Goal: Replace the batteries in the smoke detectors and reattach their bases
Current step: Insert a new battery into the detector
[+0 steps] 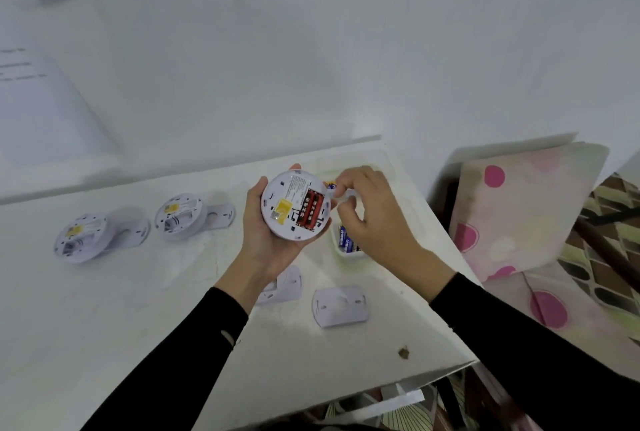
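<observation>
My left hand (268, 243) grips a round white smoke detector (294, 205), back side up, with two red batteries (311, 209) seated in its compartment. My right hand (372, 215) is at the detector's right edge, its fingertips pinched on a small white piece there; I cannot tell what that piece is. Two more detectors (81, 236) (178, 215) lie back side up on the white table (138, 309) to the left, each resting against a flat base. Two loose bases (341, 306) (282, 286) lie near my forearms.
A small white container (346, 254) holding blue batteries (345, 238) sits under my right hand. The table's right edge runs diagonally; beyond it is bedding with pink dots (519, 208). A white wall rises behind the table. A brown speck (403, 352) lies near the front corner.
</observation>
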`<state>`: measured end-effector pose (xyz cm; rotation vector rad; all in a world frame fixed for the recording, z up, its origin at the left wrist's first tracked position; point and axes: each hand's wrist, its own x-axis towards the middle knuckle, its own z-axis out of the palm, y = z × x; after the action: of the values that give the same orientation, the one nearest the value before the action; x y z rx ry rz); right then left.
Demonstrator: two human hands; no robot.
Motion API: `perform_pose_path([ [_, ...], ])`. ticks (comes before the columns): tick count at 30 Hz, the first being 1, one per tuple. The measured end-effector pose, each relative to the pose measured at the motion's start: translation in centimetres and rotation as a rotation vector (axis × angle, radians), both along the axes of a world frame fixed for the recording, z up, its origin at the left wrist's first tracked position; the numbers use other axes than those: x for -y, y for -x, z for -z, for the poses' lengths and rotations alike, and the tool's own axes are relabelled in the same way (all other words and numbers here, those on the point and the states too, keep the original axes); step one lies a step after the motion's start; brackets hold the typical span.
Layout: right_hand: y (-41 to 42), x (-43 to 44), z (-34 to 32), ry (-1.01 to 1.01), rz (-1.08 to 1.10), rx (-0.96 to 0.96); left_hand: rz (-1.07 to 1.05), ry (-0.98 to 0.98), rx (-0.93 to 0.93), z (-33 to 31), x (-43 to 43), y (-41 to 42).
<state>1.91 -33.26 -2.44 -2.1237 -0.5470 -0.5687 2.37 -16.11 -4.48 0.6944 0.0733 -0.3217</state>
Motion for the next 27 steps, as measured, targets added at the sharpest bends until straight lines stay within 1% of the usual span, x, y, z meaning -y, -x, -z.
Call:
perform_pose_path([
  [2,-0.9,-0.8,-0.4,0.051,0.019,-0.024,-0.002,0.006,0.013,-0.5,0.4,-0.1],
  [10,-3.4,-2.6,-2.0,0.072,0.059,-0.117,-0.108,-0.069,0.081,-2.1,1.1,-1.2],
  [14,-4.5,-3.3,-2.2,0.030,0.027,-0.205,-0.183,-0.091,0.069,-1.9,1.3,-1.8],
  [18,-4.8,-3.4,-2.6,-0.008,-0.015,-0.293,-0.187,-0.087,0.036,-1.3,1.0,-2.1],
  [21,-4.5,-3.4,-3.1,-0.017,-0.101,-0.324,-0.189,-0.060,0.014,-1.1,0.7,-2.7],
  [23,-4.6,-3.1,-3.4,-0.073,-0.167,-0.344,-0.191,-0.062,0.004,-1.0,0.6,-3.1],
  [24,-4.9,-2.9,-3.5,-0.141,-0.177,-0.352,-0.194,-0.060,-0.002,-0.9,0.5,-3.3],
  [27,-7.1,-1.9,-3.4,-0.461,-0.075,-0.339,-0.203,-0.018,-0.029,-0.7,-0.2,-3.7],
])
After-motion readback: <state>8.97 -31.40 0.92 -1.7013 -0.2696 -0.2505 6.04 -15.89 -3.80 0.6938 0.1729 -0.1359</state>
